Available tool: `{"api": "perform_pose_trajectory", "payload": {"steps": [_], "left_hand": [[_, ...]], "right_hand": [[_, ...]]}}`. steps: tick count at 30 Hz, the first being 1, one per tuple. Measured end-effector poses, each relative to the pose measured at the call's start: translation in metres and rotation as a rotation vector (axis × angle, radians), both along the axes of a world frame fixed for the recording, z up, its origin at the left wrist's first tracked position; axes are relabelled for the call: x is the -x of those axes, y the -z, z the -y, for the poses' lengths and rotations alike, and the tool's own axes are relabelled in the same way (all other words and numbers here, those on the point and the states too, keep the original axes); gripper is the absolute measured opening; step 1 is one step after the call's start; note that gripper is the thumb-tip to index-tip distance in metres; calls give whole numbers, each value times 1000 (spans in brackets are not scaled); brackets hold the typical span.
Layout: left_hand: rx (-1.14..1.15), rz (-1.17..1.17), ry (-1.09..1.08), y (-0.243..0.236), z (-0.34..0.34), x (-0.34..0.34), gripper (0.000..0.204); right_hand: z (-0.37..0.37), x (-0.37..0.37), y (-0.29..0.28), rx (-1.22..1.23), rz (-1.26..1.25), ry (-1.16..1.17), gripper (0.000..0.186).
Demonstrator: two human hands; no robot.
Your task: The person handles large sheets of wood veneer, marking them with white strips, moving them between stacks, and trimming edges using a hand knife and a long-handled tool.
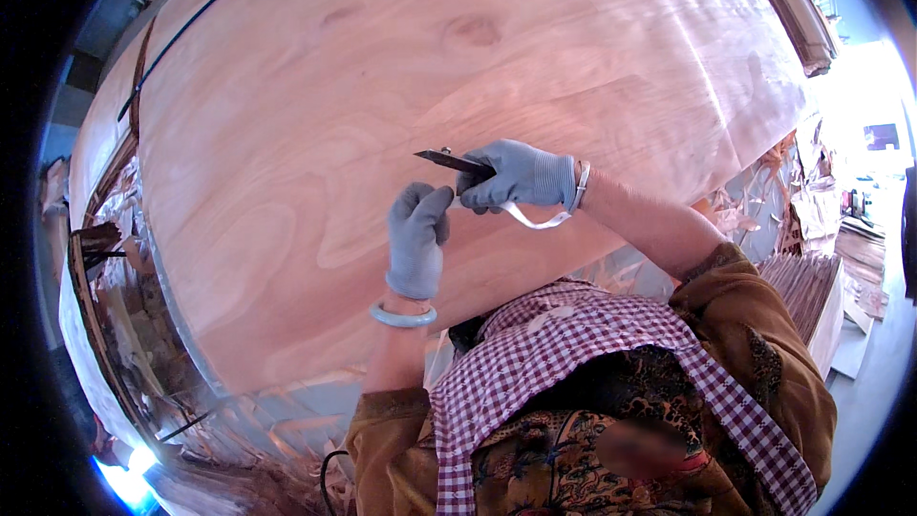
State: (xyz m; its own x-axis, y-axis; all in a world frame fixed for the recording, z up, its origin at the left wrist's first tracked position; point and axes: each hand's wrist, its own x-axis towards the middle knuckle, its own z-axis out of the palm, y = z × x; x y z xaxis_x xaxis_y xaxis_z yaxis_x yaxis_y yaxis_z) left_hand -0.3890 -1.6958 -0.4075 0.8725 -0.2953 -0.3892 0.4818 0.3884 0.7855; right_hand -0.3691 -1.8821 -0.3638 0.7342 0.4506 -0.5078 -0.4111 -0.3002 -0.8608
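In a grey glove, my right hand [521, 177] is closed round a dark-handled knife [449, 161]; its dark pointed blade points left. A narrow white strip of tape [533, 223] hangs in a loop under that hand, toward the wrist. My left hand [417, 239], gloved alike, is held up just left of the right one, its thumb and fingers pinched together. A small white end shows between the two hands, at the left fingertips. Both hands are above a large sheet of pale wood veneer [315, 134] with wavy grain.
A thin dark rod [205, 11] lies across the sheet's far left. Torn veneer scraps [143, 325] are heaped along the left side. At the right stands a stack of thin veneer sheets [802, 291]. A wooden edge piece [788, 5] runs along the far right.
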Motion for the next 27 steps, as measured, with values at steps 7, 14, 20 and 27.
{"api": "perform_pose_trajectory", "payload": {"steps": [7, 14, 20, 27], "left_hand": [[89, -261, -141, -10, -8, 0, 10], [-108, -40, 93, 8, -7, 7, 14], [-354, 153, 98, 7, 0, 6, 12], [-193, 26, 68, -3, -12, -24, 29]], "right_hand": [[6, -5, -2, 42, -10, 5, 19], [11, -1, 2, 20, -25, -54, 21], [14, 0, 9, 30, -35, -71, 16], [15, -6, 15, -15, -25, 36, 15]]}}
